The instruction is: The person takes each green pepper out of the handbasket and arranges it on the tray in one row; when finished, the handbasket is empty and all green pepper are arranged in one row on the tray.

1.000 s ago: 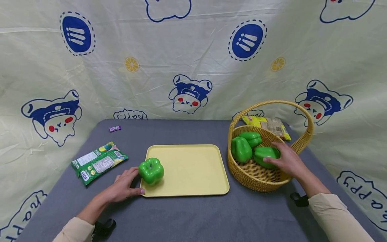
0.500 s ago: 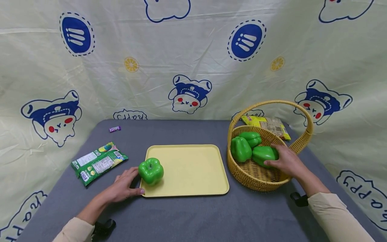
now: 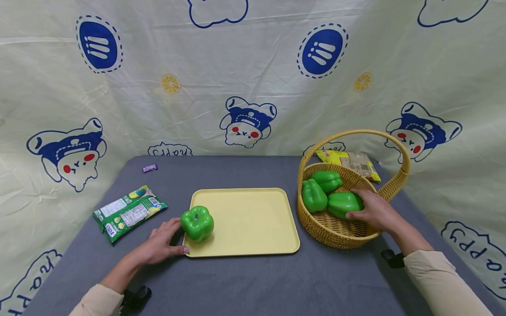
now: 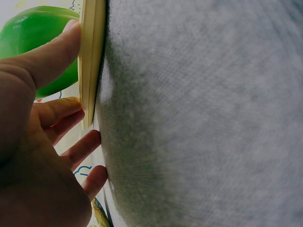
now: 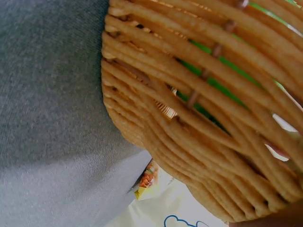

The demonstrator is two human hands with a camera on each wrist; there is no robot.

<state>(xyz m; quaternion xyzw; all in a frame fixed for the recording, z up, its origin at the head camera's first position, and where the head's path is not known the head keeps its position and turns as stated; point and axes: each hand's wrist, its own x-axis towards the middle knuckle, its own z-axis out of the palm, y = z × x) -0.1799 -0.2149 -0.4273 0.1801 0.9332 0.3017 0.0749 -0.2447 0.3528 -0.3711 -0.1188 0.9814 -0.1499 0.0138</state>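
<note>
My left hand (image 3: 160, 243) rests at the near left corner of a pale yellow tray (image 3: 253, 224). In the left wrist view its thumb (image 4: 52, 54) touches the tray's rim (image 4: 92, 61), with the other fingers extended beside it. A green bell pepper (image 3: 197, 224) stands on the tray close to that hand. Inside a wicker basket (image 3: 328, 235) at the right, my right hand (image 3: 375, 210) holds the right end of another bell pepper (image 3: 341, 205), thumb on the near side. Two more bell peppers lie beside it. The right wrist view shows mostly basket weave (image 5: 203, 113), which hides the hand.
The basket's tall handle (image 3: 356, 132) arches over the peppers. Behind it lies a yellow snack bag (image 3: 352, 163). Left of the tray are green packets (image 3: 130, 210) and a small purple wrapper (image 3: 150, 168). Grey cloth (image 3: 257, 285) covers the table; a printed curtain (image 3: 197, 118) hangs behind.
The bell pepper at my right hand has shifted slightly left, closer to the other peppers. My right fingers have edged left, and the thumb sits slightly lower. My left hand stays put.
</note>
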